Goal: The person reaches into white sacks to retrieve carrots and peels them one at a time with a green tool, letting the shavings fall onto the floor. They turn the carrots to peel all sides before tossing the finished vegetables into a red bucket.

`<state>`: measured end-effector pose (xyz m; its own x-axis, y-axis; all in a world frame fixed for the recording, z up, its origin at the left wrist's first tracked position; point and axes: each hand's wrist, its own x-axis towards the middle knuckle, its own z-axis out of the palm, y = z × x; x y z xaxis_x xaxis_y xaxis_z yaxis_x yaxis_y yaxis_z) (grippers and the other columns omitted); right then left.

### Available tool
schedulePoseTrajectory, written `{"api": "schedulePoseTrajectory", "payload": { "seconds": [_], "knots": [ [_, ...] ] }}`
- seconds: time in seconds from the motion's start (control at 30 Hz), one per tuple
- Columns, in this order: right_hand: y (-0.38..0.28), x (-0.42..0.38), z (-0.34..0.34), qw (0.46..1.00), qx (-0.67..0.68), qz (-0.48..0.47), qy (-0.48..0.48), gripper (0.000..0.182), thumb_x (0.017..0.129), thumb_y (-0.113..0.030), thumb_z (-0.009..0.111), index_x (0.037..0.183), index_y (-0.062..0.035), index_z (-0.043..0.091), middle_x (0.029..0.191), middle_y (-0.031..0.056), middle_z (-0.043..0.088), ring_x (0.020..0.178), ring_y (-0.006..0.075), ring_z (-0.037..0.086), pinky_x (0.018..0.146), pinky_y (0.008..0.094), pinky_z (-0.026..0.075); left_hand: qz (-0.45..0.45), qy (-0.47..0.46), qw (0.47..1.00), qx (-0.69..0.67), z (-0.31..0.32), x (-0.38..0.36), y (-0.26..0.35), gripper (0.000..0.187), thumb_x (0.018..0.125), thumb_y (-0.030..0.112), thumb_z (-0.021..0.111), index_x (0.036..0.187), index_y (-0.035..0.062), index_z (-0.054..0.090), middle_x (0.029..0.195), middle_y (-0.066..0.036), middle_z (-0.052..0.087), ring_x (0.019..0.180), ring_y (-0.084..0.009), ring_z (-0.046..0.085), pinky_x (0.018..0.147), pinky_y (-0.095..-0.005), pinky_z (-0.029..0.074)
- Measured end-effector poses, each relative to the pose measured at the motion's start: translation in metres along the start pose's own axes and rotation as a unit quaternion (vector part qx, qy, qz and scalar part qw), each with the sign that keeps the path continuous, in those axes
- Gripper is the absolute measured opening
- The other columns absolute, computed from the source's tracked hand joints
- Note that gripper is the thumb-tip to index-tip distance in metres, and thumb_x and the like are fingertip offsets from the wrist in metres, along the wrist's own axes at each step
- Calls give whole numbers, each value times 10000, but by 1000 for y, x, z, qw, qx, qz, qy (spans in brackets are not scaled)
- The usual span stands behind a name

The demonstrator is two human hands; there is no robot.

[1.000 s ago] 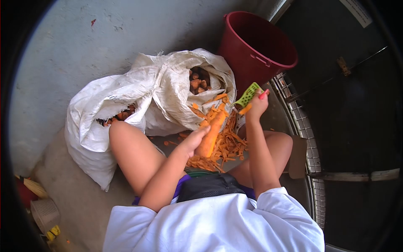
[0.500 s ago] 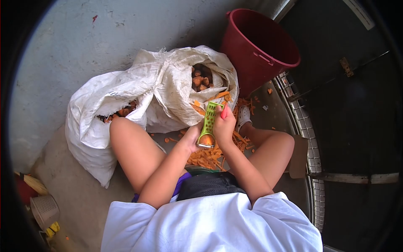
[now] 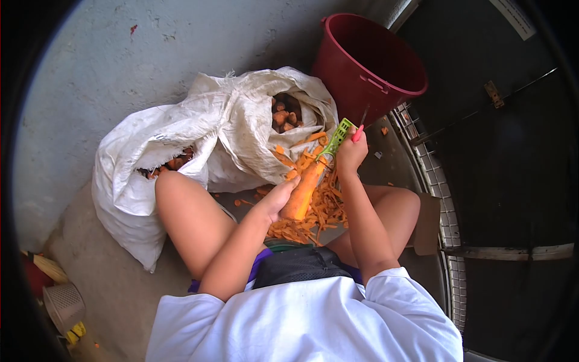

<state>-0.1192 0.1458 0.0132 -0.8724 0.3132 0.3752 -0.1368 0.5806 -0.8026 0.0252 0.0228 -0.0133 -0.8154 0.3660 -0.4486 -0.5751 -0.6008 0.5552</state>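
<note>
In my left hand (image 3: 280, 199) I grip the lower end of a large peeled-looking carrot (image 3: 306, 190), its far end pointing up and away from me. My right hand (image 3: 351, 157) is closed around a green peeler (image 3: 338, 136) with holes along its handle. The peeler's head is at the carrot's far end. A small red-handled knife (image 3: 358, 133) is tucked in the same hand, its thin blade pointing upward. Beneath the carrot, orange peelings (image 3: 325, 208) lie heaped between my legs.
Two white woven sacks (image 3: 247, 120) stand ahead, open, with carrots (image 3: 283, 117) inside. A dark red bucket (image 3: 341, 72) sits behind them by the wall. A black door-like panel (image 3: 512, 181) is on the right. At lower left lies a perforated basket (image 3: 64, 304).
My right hand has moved up and away with the peeler, from near the left hand to the carrot's far end. More of the carrot now shows.
</note>
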Motion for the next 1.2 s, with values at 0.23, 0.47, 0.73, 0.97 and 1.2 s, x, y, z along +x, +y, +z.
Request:
{"api": "schedulePoseTrajectory", "payload": {
  "seconds": [0.23,0.47,0.73,0.97,1.2],
  "knots": [
    [31,22,5,987,133,84,18,249,849,-211,468,737,11,496,594,91,522,518,170,464,522,311,384,-8,-4,1000,7,2,-18,2,421,893,380,303,1014,12,466,765,-110,557,630,-205,569,581,-304,477],
    [-7,-38,-13,973,185,-6,-137,221,864,-207,460,811,3,505,587,49,462,561,94,406,536,258,372,1,22,999,-38,-2,-5,0,400,880,379,350,1014,24,477,777,-99,562,642,-187,566,588,-297,476],
    [11,-21,-33,980,143,-4,-137,235,874,-215,445,785,-2,488,622,56,485,569,110,431,547,263,385,22,57,990,-130,-5,-5,8,393,844,398,427,1030,54,463,814,-106,548,658,-211,564,563,-356,486],
    [-31,-51,-28,905,332,142,-223,204,870,-209,461,787,-23,473,581,-34,441,516,64,393,472,219,349,14,34,982,-185,-12,14,-7,339,863,345,398,1028,57,466,861,-91,552,725,-201,570,606,-352,492],
    [-47,-83,-19,941,205,65,-261,209,851,-177,483,722,-13,482,554,24,457,523,75,389,485,256,361,25,49,979,-194,-7,14,-5,355,902,313,267,1050,51,455,890,-76,557,754,-174,566,627,-322,492]
  ]
}}
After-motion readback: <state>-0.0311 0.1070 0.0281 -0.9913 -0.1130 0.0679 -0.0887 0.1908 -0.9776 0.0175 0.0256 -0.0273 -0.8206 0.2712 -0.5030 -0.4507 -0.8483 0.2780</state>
